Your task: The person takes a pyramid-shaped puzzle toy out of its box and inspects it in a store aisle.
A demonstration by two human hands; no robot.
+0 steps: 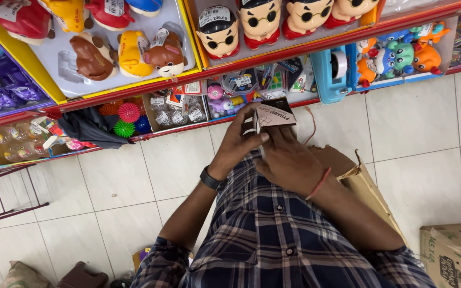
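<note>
Closest to me, my plaid shirt (273, 234) fills the bottom, and past it both hands meet on a small dark-and-white box (274, 114). Left hand (239, 141) has its grip clamped on the box's left edge; right hand (289, 162) is closed under it, before the red shelf (294, 50) of toys.

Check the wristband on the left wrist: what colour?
Black. The wristband sits just below the left hand; head view shows it.

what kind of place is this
Most likely a toy shop: red-edged shelves hold rows of figure-shaped money banks with price stickers, spiky balls sit below, and both hands grip a small boxed item.
</note>
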